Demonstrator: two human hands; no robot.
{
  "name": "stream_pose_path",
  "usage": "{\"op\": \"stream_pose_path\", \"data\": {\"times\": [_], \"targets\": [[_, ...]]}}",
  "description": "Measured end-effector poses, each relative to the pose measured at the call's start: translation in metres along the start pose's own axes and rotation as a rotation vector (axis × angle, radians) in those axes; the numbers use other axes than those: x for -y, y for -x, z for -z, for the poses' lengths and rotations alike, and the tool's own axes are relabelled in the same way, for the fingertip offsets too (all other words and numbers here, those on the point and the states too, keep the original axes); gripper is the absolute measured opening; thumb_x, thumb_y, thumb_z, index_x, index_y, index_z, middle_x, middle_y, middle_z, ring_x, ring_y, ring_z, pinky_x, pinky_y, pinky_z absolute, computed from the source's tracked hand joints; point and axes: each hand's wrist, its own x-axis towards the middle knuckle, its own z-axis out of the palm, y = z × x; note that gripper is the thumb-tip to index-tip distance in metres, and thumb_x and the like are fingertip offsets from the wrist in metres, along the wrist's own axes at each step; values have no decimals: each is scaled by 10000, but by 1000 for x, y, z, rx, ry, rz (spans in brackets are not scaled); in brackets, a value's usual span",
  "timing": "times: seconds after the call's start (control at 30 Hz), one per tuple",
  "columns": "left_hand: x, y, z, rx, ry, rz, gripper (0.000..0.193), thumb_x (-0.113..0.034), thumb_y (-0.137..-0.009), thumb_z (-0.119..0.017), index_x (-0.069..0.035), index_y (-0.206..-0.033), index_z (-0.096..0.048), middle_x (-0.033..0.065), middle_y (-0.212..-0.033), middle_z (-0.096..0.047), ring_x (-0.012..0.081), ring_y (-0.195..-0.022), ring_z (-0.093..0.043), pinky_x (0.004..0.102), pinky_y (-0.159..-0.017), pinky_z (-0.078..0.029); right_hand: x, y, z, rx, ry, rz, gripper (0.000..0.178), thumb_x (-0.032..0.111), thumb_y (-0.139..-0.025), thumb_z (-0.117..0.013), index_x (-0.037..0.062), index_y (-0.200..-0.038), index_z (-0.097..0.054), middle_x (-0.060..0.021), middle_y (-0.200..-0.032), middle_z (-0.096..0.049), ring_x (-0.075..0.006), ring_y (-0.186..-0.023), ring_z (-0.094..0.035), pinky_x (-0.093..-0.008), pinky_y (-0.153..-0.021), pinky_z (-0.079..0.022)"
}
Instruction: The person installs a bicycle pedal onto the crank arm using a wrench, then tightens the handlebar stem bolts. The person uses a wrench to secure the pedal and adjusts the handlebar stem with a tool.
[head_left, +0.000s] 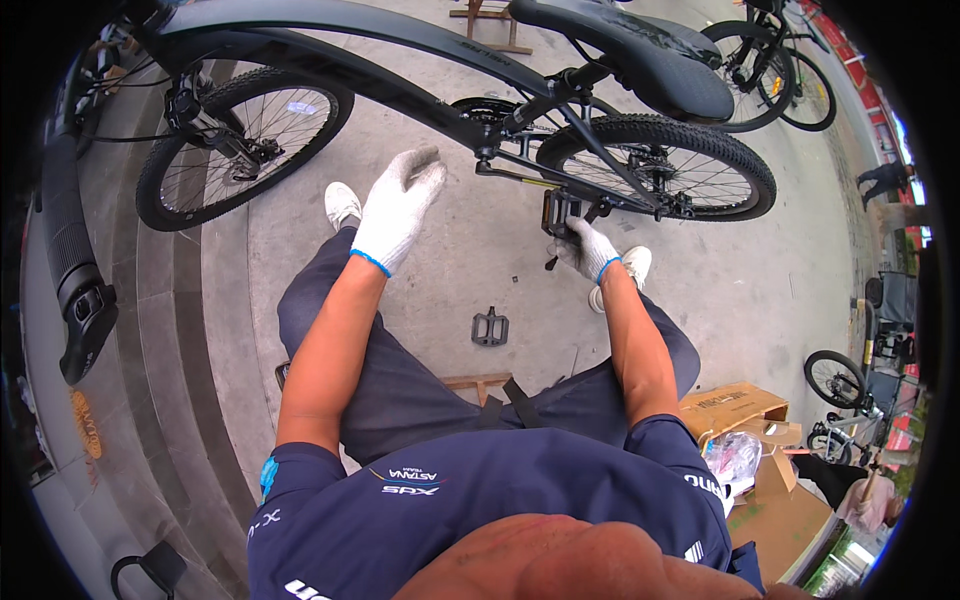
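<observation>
A dark mountain bike (395,85) stands across the far side, its front wheel at left and rear wheel at right. My right hand (590,250), in a white knit glove with a blue cuff, is closed on a black pedal (560,212) beside the crank, below the rear wheel. A small dark piece sticks out under those fingers; I cannot make out what it is. My left hand (402,205), gloved the same way, hangs below the frame with its fingers stretched out and nothing in it. Another black pedal (490,327) lies on the concrete between my legs.
At the left, a handlebar grip (75,220) juts in close, above dark stone steps (150,330). Opened cardboard boxes (775,500) stand at the lower right. More bicycles (760,75) are parked at the far right, and a person (885,182) is farther off.
</observation>
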Motion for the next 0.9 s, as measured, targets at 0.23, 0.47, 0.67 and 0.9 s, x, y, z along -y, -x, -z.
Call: {"op": "stream_pose_path", "data": {"times": [0.23,0.47,0.67,0.9], "targets": [[-18,6,7,21,-20,31,507,-234,-1108,-660,61,-1512,-580,192,-1475,-658,285,-1323,-681,393,-1094,-584,-96,-128,16,-105,-114,43,345,411,-1069,-712,67,-1072,-742,-103,-862,-759,-235,-667,-715,-343,-615,-637],[-39,11,7,-21,47,61,518,-305,-1144,-610,74,-1497,-582,222,-1483,-648,327,-1388,-643,431,-1163,-531,-177,-146,-10,-255,324,-12,453,343,-1078,-559,8,-1349,-701,-207,-1166,-804,-380,-1080,-781,-481,-910,-650],[-46,8,6,-5,72,43,525,-299,-1144,-605,85,-1501,-573,232,-1485,-643,342,-1388,-644,436,-1159,-539,-280,-93,-16,-8,1680,-301,385,257,-870,-757,142,-1229,-835,-193,-1379,-735,-401,-1286,-708,-479,-1065,-595],[-37,5,4,-45,157,62,507,-279,-1144,-611,91,-1488,-580,227,-1483,-647,338,-1384,-645,440,-1156,-540,-287,-91,9,-94,1496,-148,437,329,-880,-730,29,-1185,-816,-274,-1277,-754,-435,-1221,-731,-478,-1038,-596]]}}
